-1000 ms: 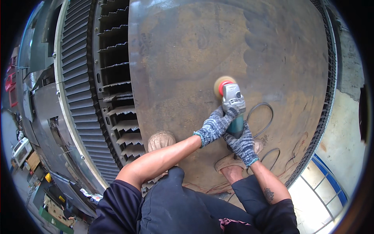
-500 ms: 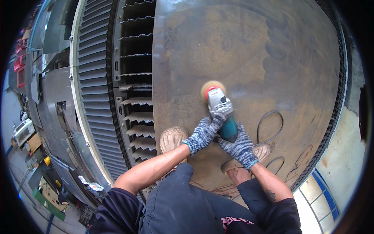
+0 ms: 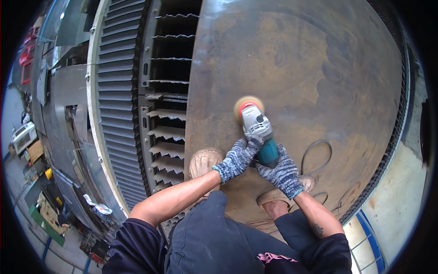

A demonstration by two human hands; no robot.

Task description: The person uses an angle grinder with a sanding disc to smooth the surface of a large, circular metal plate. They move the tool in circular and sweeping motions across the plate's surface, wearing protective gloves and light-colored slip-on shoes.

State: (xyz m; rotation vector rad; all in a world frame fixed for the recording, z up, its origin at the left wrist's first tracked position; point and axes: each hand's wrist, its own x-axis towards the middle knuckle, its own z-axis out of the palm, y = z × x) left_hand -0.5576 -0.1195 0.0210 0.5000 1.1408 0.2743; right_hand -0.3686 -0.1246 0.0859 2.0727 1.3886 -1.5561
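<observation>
Both my hands, in grey-and-white knit gloves, hold an angle grinder with a teal body point(image 3: 268, 152) and a silver head. Its round disc point(image 3: 249, 101), tan with a red centre, is blurred as if spinning and lies against a large brownish metal plate point(image 3: 292, 59). My left hand point(image 3: 241, 156) wraps the left side of the grinder behind its head. Around the rear of the body is my right hand point(image 3: 283, 171), its fingers partly hidden beneath it.
A black cable point(image 3: 316, 158) loops on the plate right of the grinder. My shoes point(image 3: 206, 160) rest on the plate. Along its left edge runs a bed of jagged metal slats point(image 3: 168, 133) with dark gaps, then a ribbed grey cover point(image 3: 117, 98). Metal sheets point(image 3: 72, 96) stand farther left.
The view has shifted, and the plate's left edge sits farther right in it. The grinder has moved slightly left across the plate. Both hands keep their hold on it.
</observation>
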